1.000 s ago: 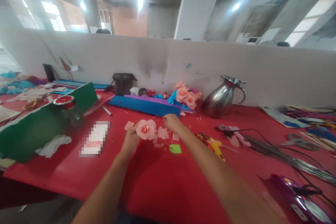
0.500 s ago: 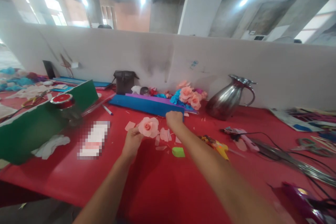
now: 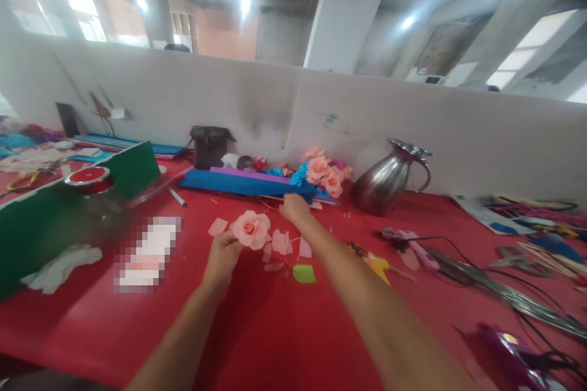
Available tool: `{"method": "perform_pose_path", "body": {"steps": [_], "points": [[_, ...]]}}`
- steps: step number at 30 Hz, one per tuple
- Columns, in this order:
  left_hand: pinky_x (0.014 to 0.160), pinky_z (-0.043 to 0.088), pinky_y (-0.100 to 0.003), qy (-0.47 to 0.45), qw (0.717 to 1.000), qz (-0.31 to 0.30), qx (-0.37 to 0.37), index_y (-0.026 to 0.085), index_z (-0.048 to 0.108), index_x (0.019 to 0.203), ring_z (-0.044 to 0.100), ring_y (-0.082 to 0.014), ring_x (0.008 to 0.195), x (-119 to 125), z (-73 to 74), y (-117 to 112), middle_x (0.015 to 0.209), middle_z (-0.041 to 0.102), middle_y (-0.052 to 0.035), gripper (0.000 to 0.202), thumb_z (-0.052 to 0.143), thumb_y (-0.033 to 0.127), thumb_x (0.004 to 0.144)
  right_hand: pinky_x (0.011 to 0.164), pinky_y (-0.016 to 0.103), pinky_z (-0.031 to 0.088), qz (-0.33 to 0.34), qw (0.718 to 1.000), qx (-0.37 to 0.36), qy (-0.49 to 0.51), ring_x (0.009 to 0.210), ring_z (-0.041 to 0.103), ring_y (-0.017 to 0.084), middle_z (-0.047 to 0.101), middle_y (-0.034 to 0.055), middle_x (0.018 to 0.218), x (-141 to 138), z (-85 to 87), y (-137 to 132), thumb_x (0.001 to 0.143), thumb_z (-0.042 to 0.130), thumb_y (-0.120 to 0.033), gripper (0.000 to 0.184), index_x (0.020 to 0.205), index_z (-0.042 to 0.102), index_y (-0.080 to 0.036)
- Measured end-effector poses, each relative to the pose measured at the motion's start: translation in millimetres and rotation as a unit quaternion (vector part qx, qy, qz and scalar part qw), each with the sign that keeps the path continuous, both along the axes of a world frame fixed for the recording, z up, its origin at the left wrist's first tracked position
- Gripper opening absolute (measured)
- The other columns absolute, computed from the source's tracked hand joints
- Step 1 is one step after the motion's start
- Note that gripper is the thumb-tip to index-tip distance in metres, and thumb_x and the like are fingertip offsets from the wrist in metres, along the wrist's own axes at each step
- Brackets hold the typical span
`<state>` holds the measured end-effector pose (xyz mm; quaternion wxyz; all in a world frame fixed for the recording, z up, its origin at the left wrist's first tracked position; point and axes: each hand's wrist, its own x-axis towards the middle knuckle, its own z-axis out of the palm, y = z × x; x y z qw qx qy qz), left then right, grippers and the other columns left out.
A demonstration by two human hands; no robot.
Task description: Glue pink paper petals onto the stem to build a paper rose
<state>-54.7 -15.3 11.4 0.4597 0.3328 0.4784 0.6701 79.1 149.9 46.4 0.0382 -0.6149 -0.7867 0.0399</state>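
Note:
My left hand (image 3: 223, 255) pinches a pink paper rose (image 3: 251, 229) from below, its fingertips at the petals' left side. The rose faces up, above the red table (image 3: 257, 330). My right hand (image 3: 295, 209) is closed at the front edge of a folded blue paper sheet (image 3: 238, 185); what its fingers hold is hidden. Between my hands lie pink paper pieces (image 3: 281, 242) and a green paper piece (image 3: 304, 274). Behind the blue sheet are more pink paper roses (image 3: 323, 172) and crumpled blue paper (image 3: 299, 175).
At the right stand a steel jug (image 3: 384, 178), a yellow-handled tool (image 3: 376, 264), a pink glue gun (image 3: 419, 250) with a cord, and scissors (image 3: 523, 261). A red-lidded jar (image 3: 94, 192) and green board (image 3: 135, 168) are left, with white tissue (image 3: 62, 269) and a pen (image 3: 177, 197).
The view has turned slightly, so most things sit further left. My right hand stays at the blue sheet, whose front edge looks slightly raised. My left hand still holds the rose.

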Motion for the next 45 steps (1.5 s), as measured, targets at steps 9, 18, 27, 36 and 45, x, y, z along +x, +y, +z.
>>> {"method": "perform_pose_path", "body": {"steps": [9, 18, 27, 36, 45], "points": [[0.093, 0.047, -0.039, 0.013, 0.999, -0.019, 0.028, 0.018, 0.079, 0.080, 0.067, -0.0250, 0.091, 0, 0.9, 1, 0.080, 0.075, -0.0045, 0.017, 0.074, 0.024, 0.065, 0.086, 0.030, 0.047, 0.066, 0.981, -0.040, 0.179, 0.102, 0.065, 0.023, 0.073, 0.0115, 0.104, -9, 15.4, -20, 0.088, 0.053, -0.024, 0.020, 0.092, 0.071, -0.017], [0.087, 0.048, -0.036, 0.011, 0.999, -0.016, 0.044, 0.018, 0.078, 0.085, 0.066, -0.0226, 0.087, -2, -3.0, -1, 0.083, 0.075, -0.0046, 0.020, 0.072, 0.021, 0.066, 0.066, 0.025, 0.047, -0.001, 0.680, -0.258, 0.686, 0.068, 0.064, 0.014, 0.070, 0.0024, 0.076, 11, 27.7, -119, 0.078, 0.065, -0.047, 0.028, 0.079, 0.063, -0.020], [0.087, 0.047, -0.034, 0.094, 0.994, -0.044, 0.046, 0.018, 0.076, 0.074, 0.065, -0.0221, 0.088, -1, -3.0, -3, 0.082, 0.074, -0.0035, 0.014, 0.066, 0.014, 0.066, 0.066, 0.028, 0.049, 0.022, 0.658, -0.272, 0.702, 0.067, 0.060, 0.014, 0.065, -0.0006, 0.069, 16, 17.9, -135, 0.072, 0.071, -0.041, 0.022, 0.074, 0.069, -0.019], [0.081, 0.048, -0.030, 0.151, 0.986, -0.050, 0.050, 0.017, 0.076, 0.074, 0.063, -0.0222, 0.090, -2, -5.6, -3, 0.088, 0.073, -0.0056, 0.015, 0.063, 0.014, 0.066, 0.057, 0.025, 0.049, 0.019, 0.682, -0.253, 0.686, 0.058, 0.056, 0.012, 0.063, -0.0019, 0.065, 19, 6.6, -133, 0.075, 0.065, -0.033, 0.013, 0.075, 0.070, -0.022], [0.082, 0.048, -0.030, 0.180, 0.981, -0.050, 0.057, 0.018, 0.076, 0.080, 0.063, -0.0218, 0.092, -4, -8.5, -3, 0.091, 0.073, -0.0051, 0.025, 0.057, 0.009, 0.066, 0.055, 0.025, 0.049, 0.025, 0.678, -0.254, 0.690, 0.058, 0.055, 0.012, 0.061, -0.0015, 0.066, 20, 7.7, -134, 0.074, 0.066, -0.035, 0.014, 0.074, 0.069, -0.021]]}}
